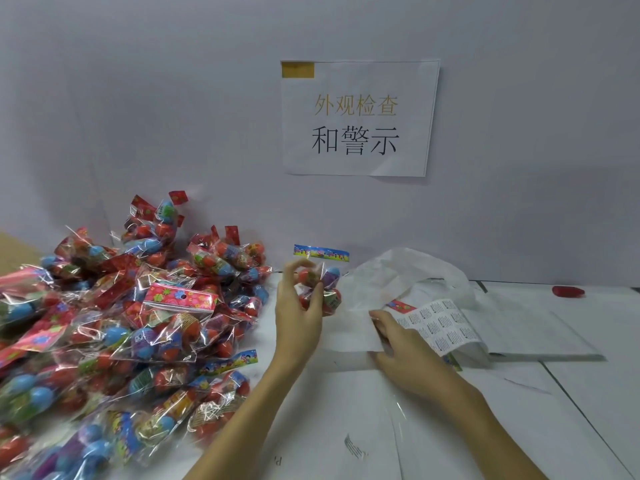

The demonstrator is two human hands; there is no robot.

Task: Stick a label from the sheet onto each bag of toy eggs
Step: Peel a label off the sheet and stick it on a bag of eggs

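The left hand [298,317] holds one bag of toy eggs [320,287] upright above the white table [571,393], fingers and thumb curled round the clear plastic, its blue printed header card topmost. The right hand [398,348] rests on the near edge of the label sheet [440,325], which curls up from the table just to the right of the held bag; its fingertips seem to pinch or pick at the sheet's corner, though whether a label is already lifted cannot be told. A large pile of bagged eggs [121,323] covers the table to the left, against the wall, and a white plastic bag [408,271] lies crumpled behind the sheet. A printed paper notice [358,117] hangs on the wall above. The step in hand looks like peeling a label for the held bag. Next, the right hand would need to free one label cleanly, carry it across to the bag and press it flat on the crinkly film while the left hand keeps the bag steady.
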